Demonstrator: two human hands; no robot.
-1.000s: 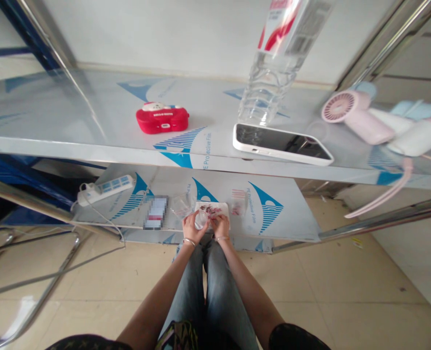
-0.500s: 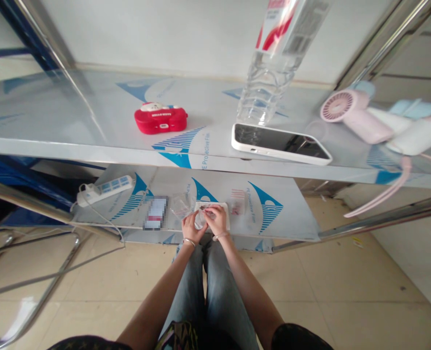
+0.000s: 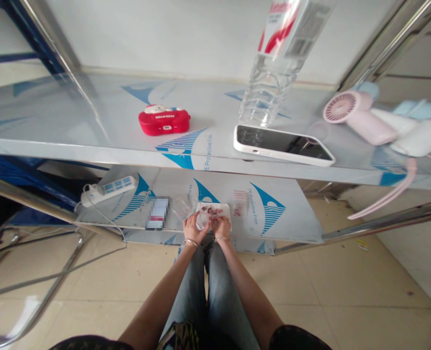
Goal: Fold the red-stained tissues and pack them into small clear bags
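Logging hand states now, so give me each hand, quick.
Left hand: closed on a small clear plastic bag.
Right hand: fingers at the same bag's edge, beside the white tray of small reddish pieces; grip cannot be told.

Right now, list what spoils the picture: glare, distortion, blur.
Head view: wide-lens distortion stretches the water bottle and bends the shelf posts; soft glare washes the steel upper shelf; a pixelated patch masks something on the lower shelf; the left hand and right hand are too small to make out what they hold.
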